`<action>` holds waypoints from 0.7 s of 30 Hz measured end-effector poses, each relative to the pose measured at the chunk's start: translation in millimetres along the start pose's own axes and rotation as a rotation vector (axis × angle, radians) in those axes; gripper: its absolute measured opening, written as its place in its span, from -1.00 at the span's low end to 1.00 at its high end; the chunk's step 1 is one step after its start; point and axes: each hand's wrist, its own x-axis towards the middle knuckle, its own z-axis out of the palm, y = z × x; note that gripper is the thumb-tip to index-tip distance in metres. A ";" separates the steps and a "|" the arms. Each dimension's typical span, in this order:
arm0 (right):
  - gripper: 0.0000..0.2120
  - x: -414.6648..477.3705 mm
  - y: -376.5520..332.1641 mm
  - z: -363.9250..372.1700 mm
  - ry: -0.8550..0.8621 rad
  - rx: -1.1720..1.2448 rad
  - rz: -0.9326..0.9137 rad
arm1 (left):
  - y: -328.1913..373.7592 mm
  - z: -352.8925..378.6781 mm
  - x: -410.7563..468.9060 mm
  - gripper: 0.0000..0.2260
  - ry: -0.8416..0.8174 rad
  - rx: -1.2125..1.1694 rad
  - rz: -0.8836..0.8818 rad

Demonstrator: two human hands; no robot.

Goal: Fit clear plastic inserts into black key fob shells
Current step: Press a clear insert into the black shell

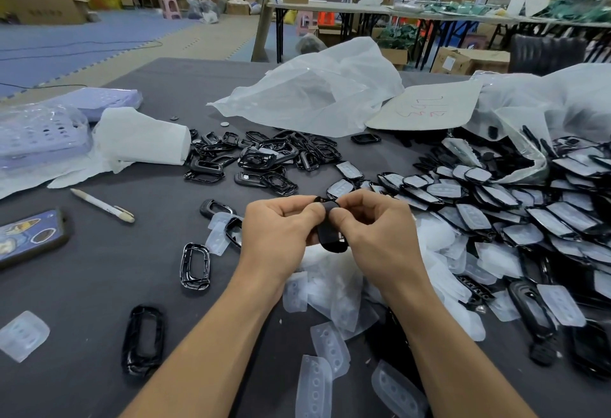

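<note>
Black key fob shell (330, 229) between both hands, left hand (281, 232) fingers and right hand (373, 232) fingers pinching it

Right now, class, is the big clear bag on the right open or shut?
Open: the clear bag gapes, and fitted shells spill from its mouth across the table.

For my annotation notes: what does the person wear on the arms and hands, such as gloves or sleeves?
The left hand and right hand are bare: no gloves, rings or watch visible. The left forearm and right forearm are uncovered to the picture's lower edge; no sleeve is in view.
</note>
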 end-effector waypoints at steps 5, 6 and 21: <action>-0.85 0.2 0.4 -0.4 0.013 -0.017 -0.008 | -0.6 -2.9 0.5 -0.87 -0.034 0.028 -0.003; -0.84 -0.2 0.4 -0.3 0.003 -0.021 -0.014 | -0.6 -3.5 0.7 -0.86 -0.036 0.049 -0.001; -0.77 -0.2 1.6 -0.3 -0.033 0.034 -0.019 | -0.3 -11.1 5.2 -0.79 0.048 0.269 0.094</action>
